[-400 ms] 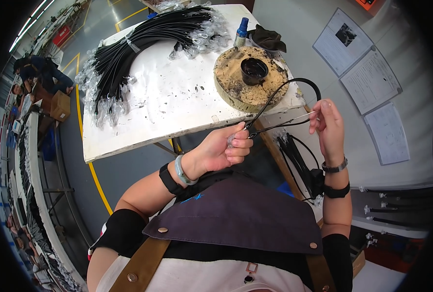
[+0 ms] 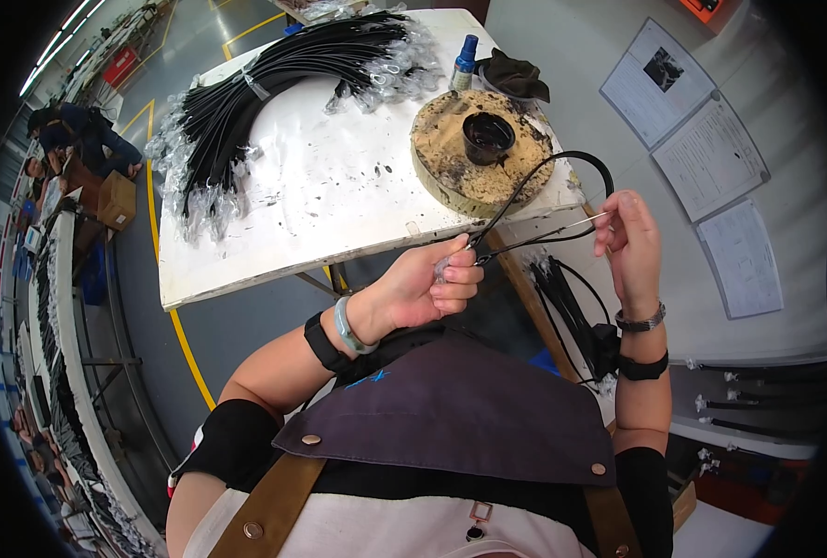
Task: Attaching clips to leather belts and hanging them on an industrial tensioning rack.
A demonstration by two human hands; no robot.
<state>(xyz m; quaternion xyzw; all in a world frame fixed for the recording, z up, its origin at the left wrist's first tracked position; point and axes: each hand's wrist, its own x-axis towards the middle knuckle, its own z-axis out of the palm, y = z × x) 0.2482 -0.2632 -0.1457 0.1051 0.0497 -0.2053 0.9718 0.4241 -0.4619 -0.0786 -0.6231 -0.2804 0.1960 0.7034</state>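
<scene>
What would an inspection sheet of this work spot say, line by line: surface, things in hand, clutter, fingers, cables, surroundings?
Surface: white table, speckled with dark marks.
Job's things: a looped black cable held between both hands over the table's near edge; its thin end is at the right hand.
Clutter: round crusted block bearing a small black pot, blue bottle, dark cloth.
Fingers: left hand pinches the cable near its end; right hand pinches the thin end.
Cables: large fanned bundle of black cables on the table; more hanging by the table leg.
Surroundings: papers on the wall, other people at left.
</scene>
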